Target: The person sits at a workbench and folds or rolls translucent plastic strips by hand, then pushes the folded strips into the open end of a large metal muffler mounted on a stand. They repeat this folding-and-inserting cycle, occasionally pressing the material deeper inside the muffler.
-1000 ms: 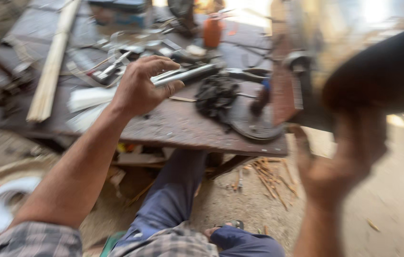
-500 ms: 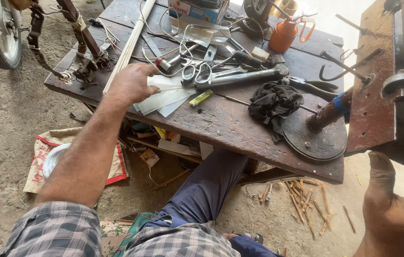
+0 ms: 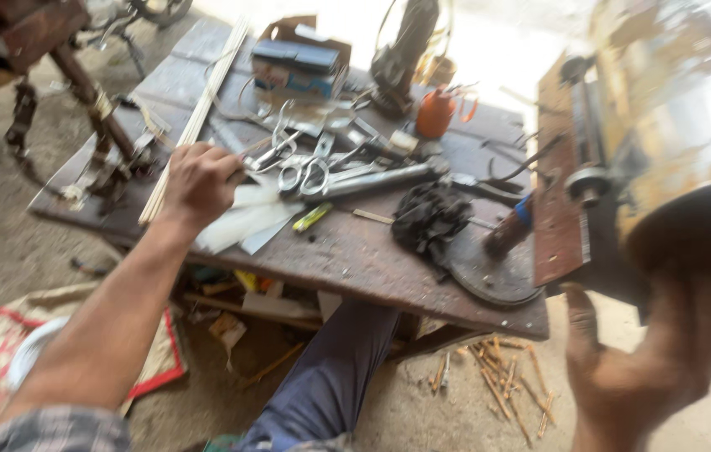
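The left hand (image 3: 198,182) rests curled on the pale paper sheets (image 3: 242,222) on the table (image 3: 347,259), gripping nothing I can make out, scissors (image 3: 305,176) untouched nearby, while the right hand (image 3: 653,368) holds up a big metal object (image 3: 674,159).

A low, dark wooden table (image 3: 347,259) stands on a dusty dirt floor (image 3: 4,243). Bright sun falls on the ground behind the table. Small wood sticks (image 3: 498,381) lie on the floor under its right end.
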